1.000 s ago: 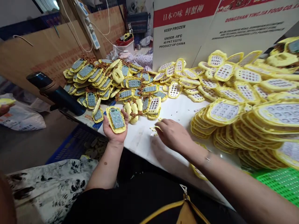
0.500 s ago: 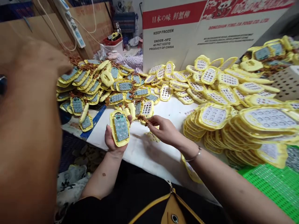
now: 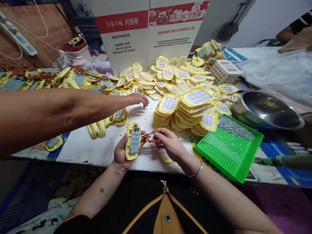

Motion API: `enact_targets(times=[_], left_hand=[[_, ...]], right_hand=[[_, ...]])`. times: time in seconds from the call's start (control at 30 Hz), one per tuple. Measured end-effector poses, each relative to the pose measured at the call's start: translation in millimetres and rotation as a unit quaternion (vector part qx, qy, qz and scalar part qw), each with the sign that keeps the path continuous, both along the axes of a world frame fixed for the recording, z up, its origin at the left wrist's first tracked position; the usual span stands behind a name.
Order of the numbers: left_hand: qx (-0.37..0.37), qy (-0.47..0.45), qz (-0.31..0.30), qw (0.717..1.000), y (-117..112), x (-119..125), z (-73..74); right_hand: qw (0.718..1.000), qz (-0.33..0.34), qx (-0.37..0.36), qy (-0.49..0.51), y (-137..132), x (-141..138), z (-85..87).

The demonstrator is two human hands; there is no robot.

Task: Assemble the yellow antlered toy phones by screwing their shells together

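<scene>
One yellow half-shell with grey keypad [image 3: 133,141], head view, in left hand [image 3: 121,153]: thumb along the near side, fingers wrapped behind, hold snug, keypad toward the camera, over the front of the white tabletop [image 3: 75,146]. Right hand [image 3: 169,144] pinched, thumb against fingers, on the thin end of a brown branching piece [image 3: 147,137], just beside the shell's right edge. Touching the left hand or not: cannot tell.

Handling, as judged: hold shell by its rim, no pressing on the keypad; left steady, fine movement from the right; light pinch, sparing the thin stem. Mind the co-worker's forearm [image 3: 80,113], stretched across from the left, hand [image 3: 138,99] just beyond the shell.

Writing, white carton [image 3: 145,42] behind: "日本の味 鮮蟹柳" on red band, "KEEP FROZEN", "UNDER -18°C", "40 PKT X227G", "PRODUCT OF CHINA"; right panel, "DONGSHAN" and "FOOD CO. LTD", middle word blurred. Small lines beneath: illegible. Red print on brown cardboard [image 3: 48,22], far left: too faint to read.
</scene>
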State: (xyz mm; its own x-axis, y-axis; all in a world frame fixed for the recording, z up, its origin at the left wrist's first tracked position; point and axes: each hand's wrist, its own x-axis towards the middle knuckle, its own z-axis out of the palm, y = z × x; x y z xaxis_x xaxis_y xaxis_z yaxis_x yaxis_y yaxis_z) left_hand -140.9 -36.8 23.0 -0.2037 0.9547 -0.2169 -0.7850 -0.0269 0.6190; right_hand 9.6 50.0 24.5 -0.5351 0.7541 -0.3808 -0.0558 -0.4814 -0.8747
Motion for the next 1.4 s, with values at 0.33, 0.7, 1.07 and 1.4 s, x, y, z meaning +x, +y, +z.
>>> enact_targets(times=[0.33, 0.7, 1.07, 1.4], left_hand=[[-0.058, -0.05, -0.094, 0.993, -1, 18, -3.3], [-0.017, -0.113, -0.28, 0.953, -5, 26, -12.5], [-0.024, -0.136, -0.247, 0.959, 0, 26, -20.1], [-0.023, -0.121, -0.288, 0.95, -1, 26, -22.4]], right_hand=[[0.844, -0.168, 0.507, -0.048, -13, 42, -15.3], [0.838, 0.022, 0.544, 0.041, -6, 61, -9.3], [0.848, 0.108, 0.515, -0.063, -5, 72, -9.1], [0.981, -0.067, 0.149, 0.108, -6, 63, -13.0]])
